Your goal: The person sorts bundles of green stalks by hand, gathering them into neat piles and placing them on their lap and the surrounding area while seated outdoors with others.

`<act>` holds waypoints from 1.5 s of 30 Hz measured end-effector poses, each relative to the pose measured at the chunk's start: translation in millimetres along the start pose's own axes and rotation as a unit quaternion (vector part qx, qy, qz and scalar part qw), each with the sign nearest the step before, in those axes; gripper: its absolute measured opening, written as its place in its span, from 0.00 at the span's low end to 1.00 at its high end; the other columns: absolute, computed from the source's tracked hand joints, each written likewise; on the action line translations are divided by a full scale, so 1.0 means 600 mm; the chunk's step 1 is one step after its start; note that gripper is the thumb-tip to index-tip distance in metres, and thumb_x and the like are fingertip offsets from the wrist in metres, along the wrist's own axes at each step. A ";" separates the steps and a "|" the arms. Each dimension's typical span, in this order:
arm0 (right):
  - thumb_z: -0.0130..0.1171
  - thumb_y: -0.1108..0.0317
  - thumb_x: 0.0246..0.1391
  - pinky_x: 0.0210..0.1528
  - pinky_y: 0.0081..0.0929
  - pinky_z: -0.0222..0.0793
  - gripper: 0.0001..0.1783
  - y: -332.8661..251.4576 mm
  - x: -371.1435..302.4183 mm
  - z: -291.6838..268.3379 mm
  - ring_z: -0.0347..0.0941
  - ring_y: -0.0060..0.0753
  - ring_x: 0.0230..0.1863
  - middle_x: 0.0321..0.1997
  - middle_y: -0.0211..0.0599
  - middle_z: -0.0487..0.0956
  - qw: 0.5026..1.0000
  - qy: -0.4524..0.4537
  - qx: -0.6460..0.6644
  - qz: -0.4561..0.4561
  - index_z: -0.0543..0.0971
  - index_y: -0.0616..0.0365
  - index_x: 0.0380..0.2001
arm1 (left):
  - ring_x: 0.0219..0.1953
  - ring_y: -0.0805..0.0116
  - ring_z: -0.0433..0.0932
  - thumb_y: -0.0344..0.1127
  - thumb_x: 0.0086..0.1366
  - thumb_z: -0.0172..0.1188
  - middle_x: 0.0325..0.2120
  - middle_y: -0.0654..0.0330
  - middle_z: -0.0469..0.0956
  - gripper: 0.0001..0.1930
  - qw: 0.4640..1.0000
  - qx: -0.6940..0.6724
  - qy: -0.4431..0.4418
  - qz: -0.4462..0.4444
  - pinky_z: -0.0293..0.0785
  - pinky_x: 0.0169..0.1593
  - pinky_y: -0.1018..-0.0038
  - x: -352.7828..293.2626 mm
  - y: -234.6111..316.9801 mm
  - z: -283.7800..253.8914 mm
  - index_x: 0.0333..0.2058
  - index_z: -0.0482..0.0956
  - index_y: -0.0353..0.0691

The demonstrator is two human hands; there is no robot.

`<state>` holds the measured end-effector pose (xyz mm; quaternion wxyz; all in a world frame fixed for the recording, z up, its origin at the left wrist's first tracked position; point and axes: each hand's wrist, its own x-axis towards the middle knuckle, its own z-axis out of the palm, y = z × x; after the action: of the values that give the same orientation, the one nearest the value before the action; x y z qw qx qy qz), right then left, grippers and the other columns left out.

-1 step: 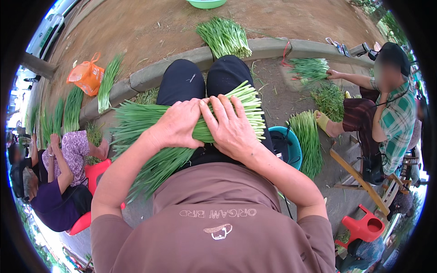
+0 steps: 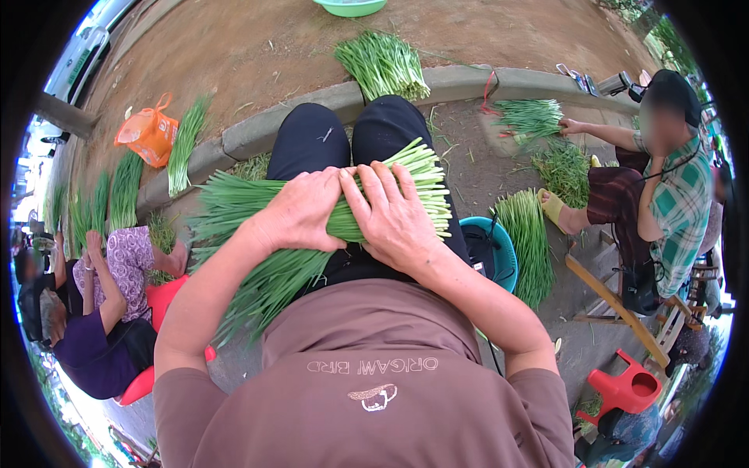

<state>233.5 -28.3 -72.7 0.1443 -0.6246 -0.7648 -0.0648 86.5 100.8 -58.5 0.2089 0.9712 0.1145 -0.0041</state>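
Observation:
A thick bunch of garlic chives (image 2: 250, 214) lies across my thighs, its green leaf tips fanning to the left and its pale cut stems pointing right. My left hand (image 2: 300, 214) is wrapped over the middle of the bunch, thumb on the near side. Just right of it, my right hand (image 2: 396, 222) presses over the stems with its fingers bent across the top. The fingertips of both hands almost meet at the far side. Part of the bunch's underside is hidden by my hands.
More chives (image 2: 382, 66) rest on the kerb (image 2: 257, 129) ahead. An orange bag (image 2: 148, 132) stands at left. Beside my right thigh are a teal basket (image 2: 503, 253) and another chive pile (image 2: 524, 242). Seated people are on both sides; a red stool (image 2: 624, 386) stands at lower right.

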 end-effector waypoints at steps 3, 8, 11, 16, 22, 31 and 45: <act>0.53 0.64 0.46 0.63 0.46 0.51 0.34 -0.004 0.007 0.016 0.63 0.51 0.57 0.53 0.51 0.68 0.998 0.056 0.011 0.023 0.63 0.67 0.58 | 0.48 0.50 0.70 0.45 0.34 0.71 0.43 0.47 0.70 0.48 0.999 -0.007 -0.030 -0.012 0.67 0.51 0.63 0.006 -0.011 -0.012 0.55 0.60 0.30; 0.55 0.64 0.45 0.63 0.44 0.51 0.35 -0.002 0.006 0.021 0.63 0.49 0.57 0.53 0.50 0.68 0.997 0.071 0.023 0.013 0.64 0.67 0.57 | 0.57 0.50 0.63 0.51 0.30 0.75 0.53 0.46 0.65 0.58 0.989 0.131 0.064 -0.027 0.59 0.59 0.53 -0.025 0.014 0.003 0.58 0.56 0.28; 0.56 0.65 0.44 0.64 0.44 0.51 0.35 0.001 0.005 0.019 0.63 0.49 0.58 0.53 0.50 0.68 0.998 0.058 0.029 0.011 0.64 0.67 0.57 | 0.62 0.49 0.58 0.54 0.27 0.76 0.59 0.45 0.58 0.63 0.987 0.120 0.065 -0.083 0.53 0.63 0.51 -0.054 0.054 0.012 0.61 0.53 0.28; 0.59 0.66 0.38 0.61 0.40 0.54 0.35 0.001 0.013 0.018 0.65 0.46 0.52 0.46 0.48 0.70 0.996 0.084 0.034 0.009 0.67 0.69 0.53 | 0.59 0.51 0.63 0.46 0.33 0.74 0.56 0.45 0.62 0.55 0.972 0.190 0.102 -0.098 0.58 0.61 0.58 -0.045 0.044 0.037 0.59 0.57 0.30; 0.67 0.65 0.25 0.56 0.38 0.55 0.42 0.013 0.048 0.020 0.67 0.43 0.48 0.42 0.43 0.71 0.993 0.049 0.093 0.059 0.68 0.68 0.51 | 0.45 0.51 0.72 0.35 0.36 0.67 0.40 0.48 0.73 0.42 0.995 0.097 0.008 -0.037 0.69 0.49 0.64 -0.002 -0.023 -0.030 0.54 0.62 0.32; 0.70 0.65 0.22 0.59 0.40 0.53 0.46 0.003 0.008 0.037 0.64 0.42 0.53 0.47 0.40 0.69 0.993 0.112 0.038 0.003 0.67 0.61 0.53 | 0.45 0.57 0.73 0.31 0.40 0.65 0.42 0.52 0.72 0.36 0.941 0.234 0.233 -0.081 0.68 0.49 0.66 -0.035 0.033 0.066 0.52 0.66 0.33; 0.76 0.52 0.21 0.59 0.48 0.54 0.54 0.028 0.047 0.006 0.63 0.49 0.56 0.50 0.47 0.70 0.998 -0.017 0.061 0.001 0.65 0.63 0.56 | 0.41 0.50 0.72 0.34 0.32 0.65 0.39 0.49 0.72 0.41 0.988 0.108 0.079 -0.075 0.69 0.46 0.63 -0.012 -0.010 0.005 0.51 0.64 0.32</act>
<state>244.4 2.6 -68.9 0.1693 -0.6162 -0.7692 -0.0073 78.3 103.5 -63.1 0.0918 0.9739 0.2026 0.0448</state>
